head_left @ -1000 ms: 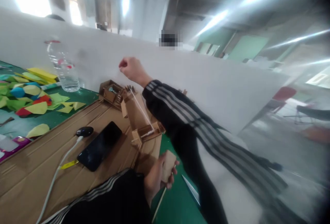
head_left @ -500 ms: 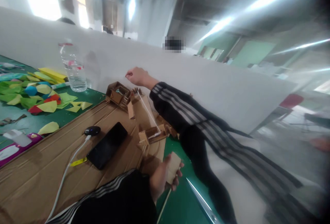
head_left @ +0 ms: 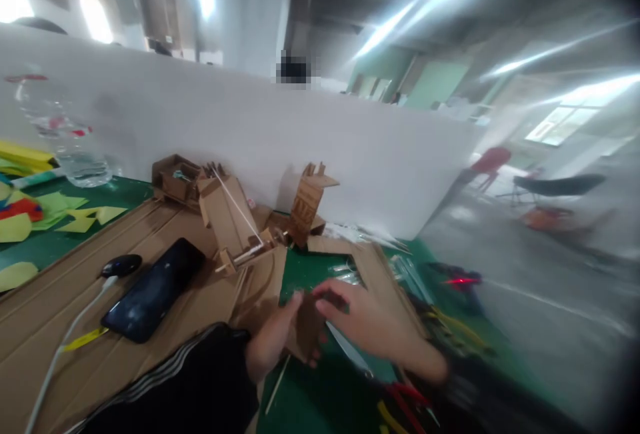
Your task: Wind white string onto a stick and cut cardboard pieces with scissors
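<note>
My left hand (head_left: 273,344) is closed round a small piece of cardboard (head_left: 307,327), thumb on its near face and fingertips showing past its far edge. From the right, my right hand (head_left: 357,311) reaches in, its curled thumb and forefinger at the upper edge of that same piece. A pair of scissors (head_left: 350,352) lies under my right hand, its blade pointing up and left. Below the piece a thin stick (head_left: 277,384) slants down over the green table top (head_left: 307,404).
Cardboard models (head_left: 230,211) and an upright cardboard piece (head_left: 305,211) stand against the white partition (head_left: 240,114). On the left are a black phone (head_left: 154,289), a cabled black device (head_left: 121,265), coloured paper (head_left: 53,213) and a water bottle (head_left: 77,147). Pliers-like tools (head_left: 460,331) blur at right.
My right arm has come back from the partition, and its hand now meets the cardboard piece in my left hand. The view has swung right, uncovering the upright cardboard piece and the tools.
</note>
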### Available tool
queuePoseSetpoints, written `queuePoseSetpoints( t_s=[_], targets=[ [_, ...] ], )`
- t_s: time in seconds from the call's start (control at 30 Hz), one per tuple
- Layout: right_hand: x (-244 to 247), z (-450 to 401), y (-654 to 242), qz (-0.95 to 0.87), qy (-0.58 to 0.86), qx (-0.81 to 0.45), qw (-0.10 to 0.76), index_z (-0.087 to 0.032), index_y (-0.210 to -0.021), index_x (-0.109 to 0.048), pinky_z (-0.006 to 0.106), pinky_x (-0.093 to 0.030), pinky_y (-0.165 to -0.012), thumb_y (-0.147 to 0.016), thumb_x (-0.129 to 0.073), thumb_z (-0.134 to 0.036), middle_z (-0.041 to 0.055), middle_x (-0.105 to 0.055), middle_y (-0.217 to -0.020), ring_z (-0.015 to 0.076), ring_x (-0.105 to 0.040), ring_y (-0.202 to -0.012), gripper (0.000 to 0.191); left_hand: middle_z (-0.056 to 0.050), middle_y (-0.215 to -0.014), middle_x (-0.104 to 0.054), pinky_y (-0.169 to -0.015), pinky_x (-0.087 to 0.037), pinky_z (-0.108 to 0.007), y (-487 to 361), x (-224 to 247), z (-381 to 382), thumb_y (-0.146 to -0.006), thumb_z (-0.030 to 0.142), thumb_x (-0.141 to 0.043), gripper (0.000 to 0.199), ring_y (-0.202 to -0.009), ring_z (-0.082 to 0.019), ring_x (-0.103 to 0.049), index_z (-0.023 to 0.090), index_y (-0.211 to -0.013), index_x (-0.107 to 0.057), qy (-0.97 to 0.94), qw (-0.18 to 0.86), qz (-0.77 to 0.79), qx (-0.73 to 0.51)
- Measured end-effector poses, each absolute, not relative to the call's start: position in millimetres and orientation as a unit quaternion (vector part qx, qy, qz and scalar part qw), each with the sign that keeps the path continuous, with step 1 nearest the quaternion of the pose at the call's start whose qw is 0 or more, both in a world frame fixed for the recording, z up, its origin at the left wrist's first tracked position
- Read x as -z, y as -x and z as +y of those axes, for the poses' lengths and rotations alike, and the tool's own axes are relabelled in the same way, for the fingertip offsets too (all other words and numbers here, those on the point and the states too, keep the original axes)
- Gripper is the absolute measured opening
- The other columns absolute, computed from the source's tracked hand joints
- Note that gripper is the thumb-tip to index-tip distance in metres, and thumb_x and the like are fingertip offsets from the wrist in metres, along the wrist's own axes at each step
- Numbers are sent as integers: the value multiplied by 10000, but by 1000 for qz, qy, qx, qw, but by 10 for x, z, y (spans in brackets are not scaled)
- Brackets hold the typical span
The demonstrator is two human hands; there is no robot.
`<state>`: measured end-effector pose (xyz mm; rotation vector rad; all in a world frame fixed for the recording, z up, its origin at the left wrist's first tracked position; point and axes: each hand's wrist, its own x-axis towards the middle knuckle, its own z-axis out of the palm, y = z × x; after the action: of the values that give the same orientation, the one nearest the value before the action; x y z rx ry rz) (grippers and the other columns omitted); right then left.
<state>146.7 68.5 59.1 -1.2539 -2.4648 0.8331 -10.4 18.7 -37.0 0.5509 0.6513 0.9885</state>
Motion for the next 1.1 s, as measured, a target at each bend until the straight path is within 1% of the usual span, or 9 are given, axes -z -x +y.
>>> queuePoseSetpoints(
  t_s=[0.13,0.23,0.33,0.5,0.67,0.77,0.87,1.0,1.1],
  targets=[
    [-242,607,-1639,-773,440,-414,193,-200,-899,-601,260,-486,-664,-878,-530,-286,10,-666,-823,161,-625,-750,113,-124,-705,-691,-502,-500,-271,49,391,110,-814,621,-552,579,-517,-164,-630,63,-886,-687,-332,773,362,-402],
    [-127,612,-1749,-735,407,-509,188,-196,-860,-592,248,-481,-657,-877,-564,-333,-4,-651,-798,149,-614,-727,141,-125,-763,-696,-543,-507,-261,49,364,89,-805,581,-597,528,-571,-160,-651,65,-880,-677,-384,756,382,-368],
    [-79,660,-1867,-695,418,-538,230,-193,-824,-563,231,-449,-606,-885,-565,-367,-29,-576,-720,123,-552,-655,184,-132,-837,-704,-593,-519,-268,61,348,97,-808,492,-646,424,-643,-169,-667,74,-873,-670,-423,739,388,-353],
    [11,779,-1964,-619,403,-599,308,-199,-819,-505,232,-410,-528,-844,-608,-440,-50,-473,-712,95,-461,-565,264,-160,-894,-720,-612,-526,-280,54,438,128,-853,523,-573,456,-661,-172,-675,76,-870,-658,-446,706,416,-359],
    [65,795,-1967,-620,417,-586,314,-206,-822,-483,242,-401,-518,-850,-582,-439,-47,-472,-719,100,-460,-560,254,-120,-801,-711,-612,-512,-306,68,497,146,-886,557,-484,494,-625,-181,-651,97,-831,-654,-488,629,481,-367],
    [-14,784,-2044,-698,432,-519,238,-204,-830,-524,257,-417,-555,-888,-532,-398,-28,-532,-732,128,-519,-614,202,-63,-742,-662,-651,-483,-306,82,418,132,-911,505,-464,421,-666,-185,-623,139,-786,-628,-574,481,549,-372],
    [-132,831,-2192,-787,475,-351,181,-209,-903,-593,295,-440,-657,-931,-466,-376,15,-631,-824,175,-587,-739,212,-40,-816,-633,-734,-458,-306,87,338,107,-915,429,-487,290,-790,-200,-608,177,-826,-601,-641,349,568,-380],
    [-151,993,-2428,-814,560,-72,138,-188,-1043,-580,383,-429,-809,-895,-508,-417,102,-641,-1032,282,-582,-970,282,-25,-900,-642,-744,-464,-308,88,351,88,-896,397,-513,246,-841,-208,-615,222,-1067,-533,-622,345,597,-371],
    [-41,1089,-2560,-793,604,25,73,-166,-1155,-528,421,-413,-830,-830,-578,-479,161,-562,-1221,353,-526,-1092,454,-28,-949,-640,-802,-460,-338,84,378,86,-910,341,-470,254,-893,-215,-610,246,-1144,-505,-646,344,592,-337]
  ],
)
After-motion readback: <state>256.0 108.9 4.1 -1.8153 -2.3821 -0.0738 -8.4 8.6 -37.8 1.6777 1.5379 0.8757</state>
